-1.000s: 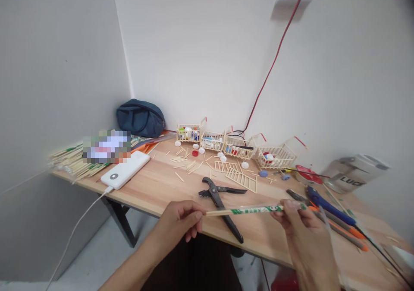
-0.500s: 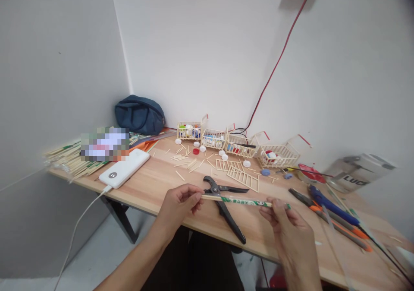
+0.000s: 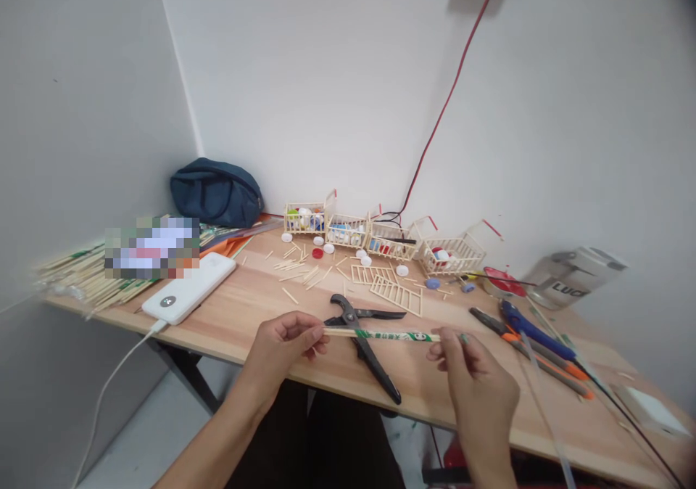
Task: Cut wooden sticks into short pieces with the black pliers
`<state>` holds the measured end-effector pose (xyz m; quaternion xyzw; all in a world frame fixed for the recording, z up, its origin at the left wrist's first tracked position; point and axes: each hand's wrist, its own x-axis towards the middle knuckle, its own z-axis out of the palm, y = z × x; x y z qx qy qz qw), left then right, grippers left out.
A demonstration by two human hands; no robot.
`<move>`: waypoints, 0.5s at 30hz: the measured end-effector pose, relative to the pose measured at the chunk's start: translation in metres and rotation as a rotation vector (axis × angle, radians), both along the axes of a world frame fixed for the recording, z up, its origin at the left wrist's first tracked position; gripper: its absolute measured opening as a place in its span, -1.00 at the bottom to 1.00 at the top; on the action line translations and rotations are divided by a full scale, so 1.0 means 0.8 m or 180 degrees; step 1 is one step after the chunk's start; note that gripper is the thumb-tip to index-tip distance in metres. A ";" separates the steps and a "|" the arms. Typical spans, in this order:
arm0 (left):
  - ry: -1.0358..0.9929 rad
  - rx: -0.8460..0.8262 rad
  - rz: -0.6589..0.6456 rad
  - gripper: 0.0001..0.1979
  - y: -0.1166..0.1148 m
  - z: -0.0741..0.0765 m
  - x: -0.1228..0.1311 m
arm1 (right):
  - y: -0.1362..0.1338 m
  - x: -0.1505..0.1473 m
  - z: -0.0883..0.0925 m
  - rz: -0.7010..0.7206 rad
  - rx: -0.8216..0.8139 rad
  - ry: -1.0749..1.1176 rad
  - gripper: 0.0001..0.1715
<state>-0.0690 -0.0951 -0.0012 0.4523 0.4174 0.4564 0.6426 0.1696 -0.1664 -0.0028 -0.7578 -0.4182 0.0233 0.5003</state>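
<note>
Left hand (image 3: 286, 340) is closed in a pinch on the bare wooden end of the stick (image 3: 391, 335), and right hand (image 3: 473, 380) pinches the sleeved end. The stick spans the gap between them, long axis left to right and almost level, just above the table (image 3: 261, 307) near its front edge. It is thin pale wood, mostly in a green-and-white paper sleeve. Black cutters (image 3: 375, 367) lie under it; farther back, small stick baskets (image 3: 348, 231) sit by the wall.
</note>
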 end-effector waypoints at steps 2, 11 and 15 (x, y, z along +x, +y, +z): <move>0.0023 0.0032 0.0052 -0.75 -0.001 0.002 0.000 | 0.000 -0.001 0.002 -0.0034 -0.0144 -0.0687 -0.50; 0.0052 0.0120 -0.0081 -0.75 0.003 0.001 -0.010 | -0.008 0.003 0.004 0.0269 -0.0213 -0.0868 -0.54; 0.0006 -0.0071 -0.0099 -0.72 0.003 -0.001 -0.010 | -0.010 0.000 0.012 0.0245 -0.0123 -0.0521 -0.52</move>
